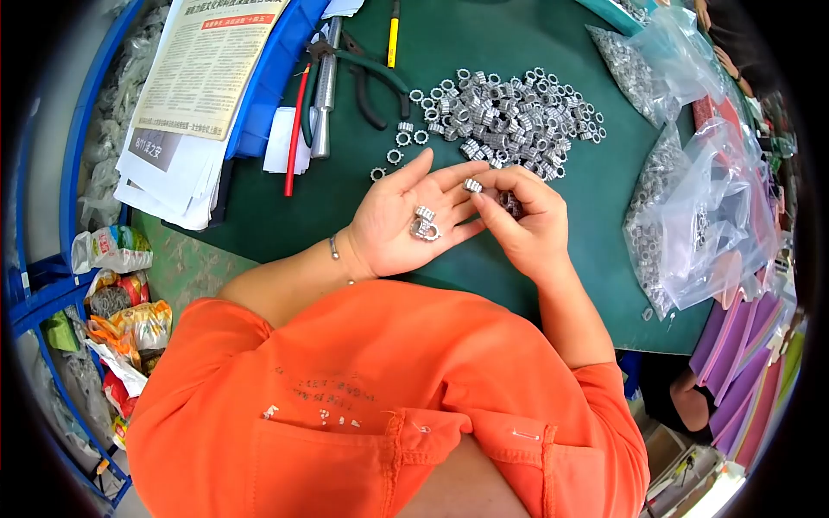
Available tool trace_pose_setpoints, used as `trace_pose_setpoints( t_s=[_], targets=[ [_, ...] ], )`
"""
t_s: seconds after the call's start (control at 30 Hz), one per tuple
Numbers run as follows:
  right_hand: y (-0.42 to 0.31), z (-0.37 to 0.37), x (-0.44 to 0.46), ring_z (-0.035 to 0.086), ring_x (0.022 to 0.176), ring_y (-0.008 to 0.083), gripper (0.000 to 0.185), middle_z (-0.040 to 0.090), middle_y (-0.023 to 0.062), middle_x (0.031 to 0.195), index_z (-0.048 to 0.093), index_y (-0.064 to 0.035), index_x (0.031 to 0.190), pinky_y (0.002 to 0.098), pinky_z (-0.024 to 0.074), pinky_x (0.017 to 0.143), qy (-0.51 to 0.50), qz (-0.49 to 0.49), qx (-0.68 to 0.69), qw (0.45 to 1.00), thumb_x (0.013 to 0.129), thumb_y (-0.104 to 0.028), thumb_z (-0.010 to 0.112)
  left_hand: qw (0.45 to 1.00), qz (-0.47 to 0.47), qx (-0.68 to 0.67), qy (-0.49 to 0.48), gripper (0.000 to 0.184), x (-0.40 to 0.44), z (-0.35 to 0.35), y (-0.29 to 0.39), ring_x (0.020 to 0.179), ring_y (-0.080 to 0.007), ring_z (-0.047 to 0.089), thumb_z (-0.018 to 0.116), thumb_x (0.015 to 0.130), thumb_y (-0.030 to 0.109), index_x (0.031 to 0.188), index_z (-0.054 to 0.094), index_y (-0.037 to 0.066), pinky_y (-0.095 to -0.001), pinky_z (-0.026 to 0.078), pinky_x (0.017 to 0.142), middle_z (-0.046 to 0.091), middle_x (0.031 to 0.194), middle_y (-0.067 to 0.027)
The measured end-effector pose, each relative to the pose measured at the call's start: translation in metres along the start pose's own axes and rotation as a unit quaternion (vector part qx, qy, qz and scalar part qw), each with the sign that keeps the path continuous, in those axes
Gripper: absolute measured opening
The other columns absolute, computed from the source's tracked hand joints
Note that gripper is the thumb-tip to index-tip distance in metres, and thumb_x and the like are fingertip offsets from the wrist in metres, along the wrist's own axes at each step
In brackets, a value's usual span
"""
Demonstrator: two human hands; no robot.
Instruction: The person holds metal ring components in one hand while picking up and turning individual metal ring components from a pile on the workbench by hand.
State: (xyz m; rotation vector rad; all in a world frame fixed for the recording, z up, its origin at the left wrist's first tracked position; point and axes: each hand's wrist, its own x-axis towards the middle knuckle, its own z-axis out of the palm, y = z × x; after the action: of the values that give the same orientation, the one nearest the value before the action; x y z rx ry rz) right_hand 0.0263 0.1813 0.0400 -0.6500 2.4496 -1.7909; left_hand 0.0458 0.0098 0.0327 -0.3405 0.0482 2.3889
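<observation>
Palm up and fingers spread, my left hand (393, 211) has a few small metal rings (424, 226) lying on its palm. My right hand (531, 220) pinches one small toothed metal ring (472, 186) between thumb and forefinger, over the fingers of my left hand. More rings (510, 205) show inside the curled fingers of my right hand. Just beyond both hands, a pile of grey metal rings (518, 116) is heaped on the green table (466, 39), with several loose ones at its left side.
Pliers (371, 102), a red pencil (296, 138), a metal rod (324, 104) and a yellow pen (393, 41) lie at the back left. Papers (186, 164) rest beside a blue tray (275, 86). Plastic bags of rings (652, 224) are on the right.
</observation>
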Motion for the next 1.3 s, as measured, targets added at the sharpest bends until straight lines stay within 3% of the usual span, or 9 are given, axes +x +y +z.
trace_pose_setpoints(
  t_s=[0.43, 0.5, 0.57, 0.73, 0.9, 1.03, 1.07, 1.13, 1.3],
  targets=[
    [-0.002, 0.006, -0.001, 0.054, 0.060, 0.0117, 0.014, 0.058, 0.0047, 0.075, 0.061, -0.0010, 0.086, 0.0214, 0.0431, 0.050, 0.022, -0.058, -0.107, 0.992, 0.074, -0.002, 0.068, 0.999, -0.019, 0.018, -0.022, 0.060, 0.001, 0.002, -0.001, 0.124, -0.0234, 0.035, 0.029, 0.094, 0.047, 0.134, 0.031, 0.002, -0.0419, 0.021, 0.108, 0.040, 0.131, -0.0109],
    [0.006, 0.007, -0.006, 0.054, 0.061, 0.0092, 0.010, 0.060, 0.0032, 0.077, 0.062, 0.0005, 0.089, 0.0207, 0.0426, 0.052, 0.027, 0.063, 0.143, 0.987, 0.080, -0.004, 0.064, 0.999, -0.017, 0.018, -0.020, 0.060, 0.000, 0.002, 0.000, 0.124, -0.0234, 0.035, 0.029, 0.094, 0.046, 0.134, 0.031, 0.002, -0.0421, 0.020, 0.108, 0.040, 0.131, -0.0108],
    [-0.006, -0.009, -0.001, 0.044, 0.053, 0.0052, 0.014, 0.060, 0.0048, 0.075, 0.062, 0.0024, 0.094, 0.0184, 0.0320, 0.042, -0.031, 0.267, 0.426, 0.864, 0.086, -0.008, 0.059, 1.000, -0.013, 0.002, -0.016, 0.059, 0.000, 0.003, 0.000, 0.126, -0.0232, 0.034, 0.028, 0.094, 0.046, 0.134, 0.032, 0.002, -0.0425, 0.018, 0.109, 0.040, 0.132, -0.0111],
    [0.007, -0.017, 0.000, 0.043, 0.051, 0.0072, 0.020, 0.059, 0.0091, 0.076, 0.059, 0.0046, 0.100, 0.0188, 0.0306, 0.039, -0.085, 0.304, 0.574, 0.755, 0.087, -0.010, 0.053, 1.000, -0.012, 0.010, -0.019, 0.060, 0.001, 0.001, 0.000, 0.125, -0.0238, 0.035, 0.028, 0.094, 0.045, 0.135, 0.031, 0.001, -0.0434, 0.018, 0.108, 0.038, 0.135, -0.0121],
    [-0.014, -0.013, 0.006, 0.052, 0.056, 0.0125, 0.024, 0.061, 0.0172, 0.086, 0.056, 0.0091, 0.098, 0.0209, 0.0401, 0.042, -0.090, 0.249, 0.583, 0.768, 0.080, -0.001, 0.045, 1.000, -0.012, 0.016, -0.019, 0.060, 0.000, -0.003, 0.002, 0.123, -0.0220, 0.037, 0.026, 0.095, 0.046, 0.133, 0.032, 0.000, -0.0418, 0.020, 0.107, 0.039, 0.135, -0.0103],
    [-0.016, 0.002, 0.000, 0.061, 0.074, 0.0189, 0.018, 0.062, 0.0112, 0.083, 0.061, 0.0024, 0.096, 0.0285, 0.0488, 0.063, -0.104, 0.188, 0.279, 0.936, 0.079, 0.003, 0.057, 1.000, -0.008, 0.007, -0.011, 0.066, 0.001, -0.001, -0.001, 0.131, -0.0283, 0.028, 0.025, 0.094, 0.048, 0.138, 0.022, -0.001, -0.0431, 0.019, 0.108, 0.026, 0.143, -0.0155],
    [-0.021, 0.008, 0.004, 0.059, 0.074, 0.0193, 0.017, 0.062, 0.0107, 0.083, 0.061, 0.0021, 0.095, 0.0287, 0.0477, 0.064, -0.134, 0.085, 0.160, 0.974, 0.079, 0.004, 0.056, 1.000, -0.007, 0.007, -0.011, 0.066, 0.002, -0.001, -0.001, 0.131, -0.0283, 0.028, 0.025, 0.094, 0.048, 0.138, 0.022, -0.001, -0.0431, 0.019, 0.108, 0.026, 0.143, -0.0155],
    [-0.024, 0.014, 0.002, 0.057, 0.075, 0.0218, 0.019, 0.060, 0.0101, 0.082, 0.061, -0.0007, 0.095, 0.0295, 0.0455, 0.068, -0.171, -0.013, -0.021, 0.985, 0.077, 0.003, 0.058, 1.000, 0.001, 0.023, -0.017, 0.067, 0.002, -0.002, -0.002, 0.133, -0.0280, 0.025, 0.026, 0.093, 0.048, 0.138, 0.021, -0.001, -0.0409, 0.019, 0.109, 0.024, 0.144, -0.0165],
    [-0.021, 0.008, 0.002, 0.056, 0.074, 0.0187, 0.012, 0.059, 0.0079, 0.081, 0.058, 0.0001, 0.090, 0.0274, 0.0444, 0.066, -0.196, -0.010, -0.016, 0.980, 0.079, 0.003, 0.058, 1.000, -0.004, 0.023, -0.003, 0.067, 0.001, -0.005, -0.002, 0.133, -0.0277, 0.024, 0.025, 0.094, 0.048, 0.139, 0.020, -0.001, -0.0401, 0.020, 0.108, 0.025, 0.143, -0.0160]
  ],
)
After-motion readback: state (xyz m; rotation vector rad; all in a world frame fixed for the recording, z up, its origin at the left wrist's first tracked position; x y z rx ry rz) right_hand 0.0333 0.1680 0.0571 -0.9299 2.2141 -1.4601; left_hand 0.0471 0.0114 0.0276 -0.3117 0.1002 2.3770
